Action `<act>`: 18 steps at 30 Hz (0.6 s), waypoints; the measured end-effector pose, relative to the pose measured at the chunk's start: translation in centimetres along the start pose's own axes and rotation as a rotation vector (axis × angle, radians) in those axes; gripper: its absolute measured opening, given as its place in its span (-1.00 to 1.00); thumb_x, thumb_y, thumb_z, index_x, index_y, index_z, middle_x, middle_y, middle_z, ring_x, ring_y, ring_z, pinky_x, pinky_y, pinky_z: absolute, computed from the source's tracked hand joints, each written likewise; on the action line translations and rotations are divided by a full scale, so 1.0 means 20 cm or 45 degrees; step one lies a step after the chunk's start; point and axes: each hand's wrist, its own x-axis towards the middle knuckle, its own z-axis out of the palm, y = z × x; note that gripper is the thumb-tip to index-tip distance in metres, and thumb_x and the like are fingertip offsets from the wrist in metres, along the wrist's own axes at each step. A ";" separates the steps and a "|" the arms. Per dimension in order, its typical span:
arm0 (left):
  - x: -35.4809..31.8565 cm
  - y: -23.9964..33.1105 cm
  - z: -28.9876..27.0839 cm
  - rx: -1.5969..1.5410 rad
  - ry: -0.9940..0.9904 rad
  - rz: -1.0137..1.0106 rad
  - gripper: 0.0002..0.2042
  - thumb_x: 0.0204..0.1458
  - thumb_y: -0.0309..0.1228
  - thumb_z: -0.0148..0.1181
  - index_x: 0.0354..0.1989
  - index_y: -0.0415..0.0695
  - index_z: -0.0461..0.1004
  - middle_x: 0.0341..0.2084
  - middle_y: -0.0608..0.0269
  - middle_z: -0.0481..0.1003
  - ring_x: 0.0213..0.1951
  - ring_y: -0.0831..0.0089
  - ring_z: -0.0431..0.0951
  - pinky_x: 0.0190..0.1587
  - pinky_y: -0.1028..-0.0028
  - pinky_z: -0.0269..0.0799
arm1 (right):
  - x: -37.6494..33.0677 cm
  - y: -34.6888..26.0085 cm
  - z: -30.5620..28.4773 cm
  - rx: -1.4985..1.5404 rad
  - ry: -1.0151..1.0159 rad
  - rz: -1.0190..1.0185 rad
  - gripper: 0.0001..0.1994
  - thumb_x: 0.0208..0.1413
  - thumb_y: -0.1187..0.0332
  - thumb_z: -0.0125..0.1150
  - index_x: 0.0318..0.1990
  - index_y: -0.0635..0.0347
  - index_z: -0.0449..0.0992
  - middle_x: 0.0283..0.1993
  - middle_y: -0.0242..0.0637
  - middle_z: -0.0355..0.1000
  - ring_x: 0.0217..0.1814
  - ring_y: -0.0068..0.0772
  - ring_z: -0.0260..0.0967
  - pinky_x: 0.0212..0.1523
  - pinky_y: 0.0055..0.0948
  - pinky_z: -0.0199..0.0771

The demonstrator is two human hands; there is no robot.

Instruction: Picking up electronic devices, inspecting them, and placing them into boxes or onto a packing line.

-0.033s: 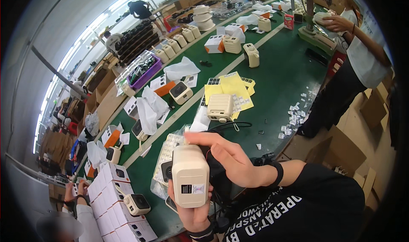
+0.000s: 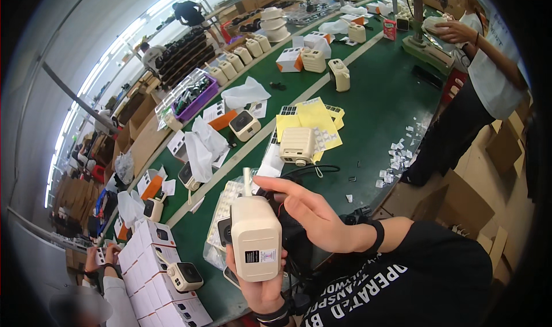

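Observation:
My left hand [image 2: 260, 295] is wrapped around a cream boxy device [image 2: 257, 218] with rounded corners. A black label and a white label show on the face turned toward me. A pale narrow strip [image 2: 247, 180] stands up from its far end; whether it is a strap or a handle I cannot tell. My right hand [image 2: 322, 218] is held beside that end with its fingers stretched out, the fingertip close to the strip. Partly behind the held device are another device's dark front [image 2: 225, 231] and a clear-wrapped pale tray [image 2: 226, 196].
Beyond my hands another cream device [image 2: 296, 144] rests by yellow sheets [image 2: 315, 119]. White boxes [image 2: 150, 275] are stacked left, near a co-worker's hands [image 2: 103, 258]. Paper scraps [image 2: 397, 157] lie along the right edge, where another person [image 2: 494, 68] works. A purple bin [image 2: 198, 100] stands farther back.
My right fingertips have shifted slightly right, off the far end of the device. More of the pale strip now shows, standing up. The left hand's grip looks the same.

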 end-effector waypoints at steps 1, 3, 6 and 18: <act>0.00 -0.01 0.01 0.000 0.001 0.001 -0.51 0.08 0.05 -0.19 0.00 -0.08 0.29 -0.24 0.13 0.45 -0.39 0.29 0.51 -0.39 0.35 0.55 | -0.02 -0.01 0.01 0.348 0.083 0.318 -0.60 0.21 0.33 -0.15 0.16 0.27 0.14 0.12 -0.22 0.22 0.09 -0.36 0.18 0.12 -0.39 0.11; 0.01 -0.04 0.06 0.101 0.236 0.355 -0.48 0.09 0.05 -0.19 0.06 -0.09 0.24 -0.12 0.10 0.40 -0.20 0.29 0.46 -0.27 0.35 0.52 | -0.09 0.03 0.00 0.321 -0.096 0.395 -0.44 0.14 0.22 0.02 0.21 0.32 0.03 0.15 -0.18 0.12 0.20 -0.40 0.05 0.19 -0.39 0.00; 0.03 -0.07 0.09 0.254 0.332 0.571 -0.45 0.10 0.04 -0.21 0.10 -0.12 0.19 -0.03 0.14 0.34 -0.06 0.29 0.40 -0.14 0.36 0.44 | -0.12 0.00 0.03 0.220 -0.144 0.306 -0.30 0.01 0.19 0.21 0.20 0.34 0.01 0.14 -0.15 0.13 0.23 -0.39 0.02 0.21 -0.37 0.00; 0.03 -0.10 0.10 0.926 0.188 0.963 -0.44 0.13 -0.18 -0.07 0.23 -0.14 -0.08 0.08 0.10 0.19 0.06 0.29 0.29 0.05 0.35 0.26 | -0.12 0.03 0.03 0.298 -0.020 0.362 -0.31 -0.16 0.46 0.33 0.15 0.25 0.09 0.05 -0.30 0.22 0.14 -0.54 0.14 0.12 -0.44 0.20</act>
